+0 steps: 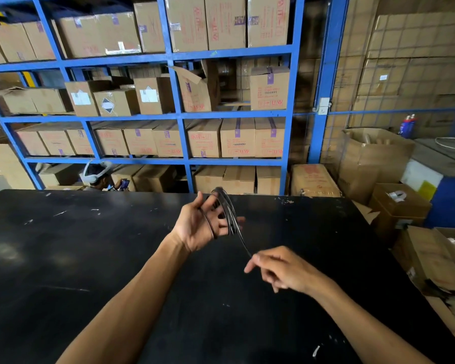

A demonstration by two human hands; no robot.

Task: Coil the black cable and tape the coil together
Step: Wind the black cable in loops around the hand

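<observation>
My left hand (pixel 204 223) is raised over the black table (pixel 90 258), palm toward me with the fingers spread. The black cable (pixel 227 208) is looped several times around those fingers and the palm. One strand runs down and to the right from the loops into my right hand (pixel 281 269), which pinches it between thumb and fingertips. The rest of the cable past my right hand is lost against the dark tabletop. No tape shows.
Blue shelving (pixel 179 116) full of cardboard boxes stands behind the table. Another person's head (pixel 96 174) shows just past the table's far edge. Open cardboard boxes (pixel 399 203) crowd the right side, next to the table's right edge.
</observation>
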